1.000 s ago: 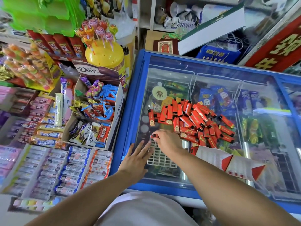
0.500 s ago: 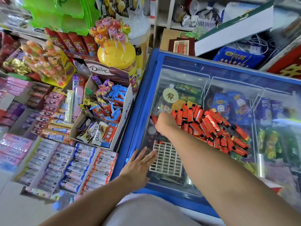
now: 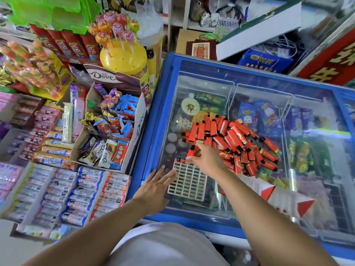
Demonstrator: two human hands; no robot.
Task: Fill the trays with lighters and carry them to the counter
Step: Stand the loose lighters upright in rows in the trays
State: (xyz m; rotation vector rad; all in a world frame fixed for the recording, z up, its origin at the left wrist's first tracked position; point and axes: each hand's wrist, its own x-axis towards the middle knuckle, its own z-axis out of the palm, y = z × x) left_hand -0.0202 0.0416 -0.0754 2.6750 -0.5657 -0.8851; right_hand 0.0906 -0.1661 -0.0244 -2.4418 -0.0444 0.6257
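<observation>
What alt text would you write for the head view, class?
A right hand pinches one red plastic lighter above a white plastic grid tray on a blue-framed glass freezer lid; the flat left hand steadies the tray beside a heap of red lighters.

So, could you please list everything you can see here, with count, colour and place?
Lighters: a large pile, red, on the freezer's glass lid.
Tray: one, white grid, on the lid near the pile, one lighter slotted at its far corner.
Freezer: one, blue-framed, packaged goods inside.
Dove box: one, mixed sweets, left of freezer.
Lollipop tub: one, yellow, behind the box.
Left hand: flat beside the tray.
Right hand: holds a red lighter above the tray.
</observation>
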